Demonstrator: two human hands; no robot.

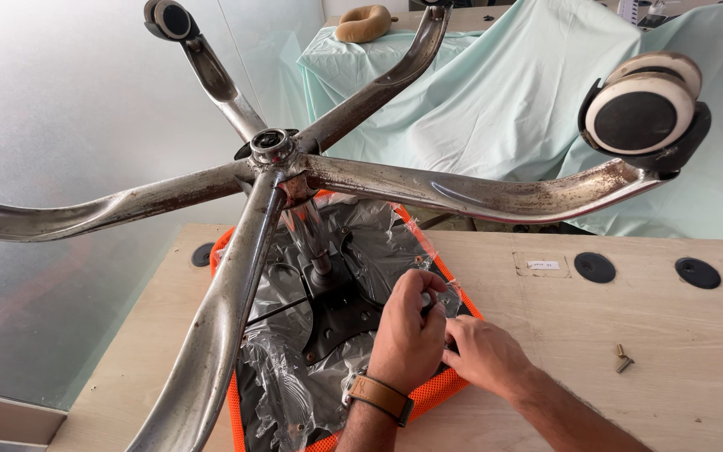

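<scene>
An office chair lies upside down on a wooden table [629, 335]. Its rusty chrome five-arm base [278, 159] rises toward me, with a castor wheel [642, 113] at the upper right. The orange mesh seat [441, 389] faces down, and its underside is wrapped in clear plastic [361, 234] over a black mechanism plate [336, 322]. My left hand [407, 335], with a brown watch strap at the wrist, pinches a small part at the plate's right side. My right hand [483, 351] touches the same spot from the right. What the fingers hold is hidden.
Two loose brass bolts [623, 358] lie on the table to the right of my hands. Black cable grommets [594, 267] sit in the tabletop. Behind, a pale green sheet [504, 92] covers furniture, with a tan neck pillow [363, 22] on top. Frosted glass stands at the left.
</scene>
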